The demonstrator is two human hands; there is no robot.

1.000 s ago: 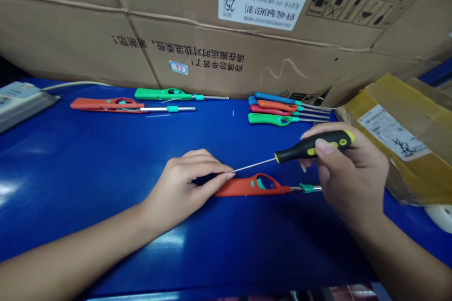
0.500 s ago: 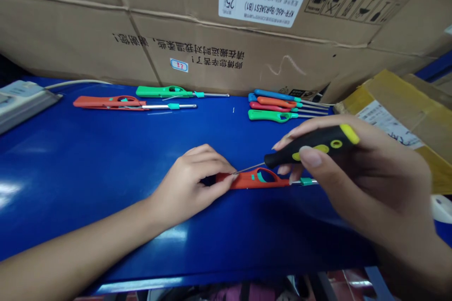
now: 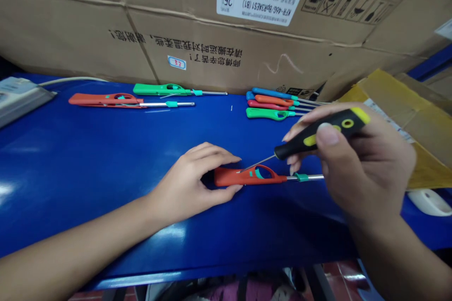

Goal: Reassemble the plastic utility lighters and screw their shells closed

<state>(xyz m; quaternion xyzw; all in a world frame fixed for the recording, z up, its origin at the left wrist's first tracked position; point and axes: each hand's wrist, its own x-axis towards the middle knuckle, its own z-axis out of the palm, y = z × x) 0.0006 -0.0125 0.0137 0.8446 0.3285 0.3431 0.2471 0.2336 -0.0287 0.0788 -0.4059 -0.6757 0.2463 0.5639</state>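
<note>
Brown corrugated cardboard, creased and printed with upside-down lettering, forms a huge box (image 3: 70,33) along the far edge of the glossy blue worktop (image 3: 106,160). Reddish tiles (image 3: 339,280) show below its near edge. Toward the far right corner sits a dented carton (image 3: 399,96) with shiny yellowish tape; a pale, boxy power strip (image 3: 21,99) lies by the far left corner.

Both hands work nearer the middle. The right hand (image 3: 363,174) clasps a black-and-yellow screwdriver (image 3: 318,134), its thin metal shaft slanting down to the handle of a smooth orange lighter (image 3: 229,177). This lighter lies between the worktop's middle and its near edge, metal tube toward the right edge. The left hand (image 3: 197,174) curves with thumb and fingers parted around its handle; I cannot tell whether they press it.

Near the far edge lie a green lighter (image 3: 155,89), another orange lighter (image 3: 92,99) and a bunch of colourful lighters (image 3: 268,114), plastic-handled and slender-tubed.
</note>
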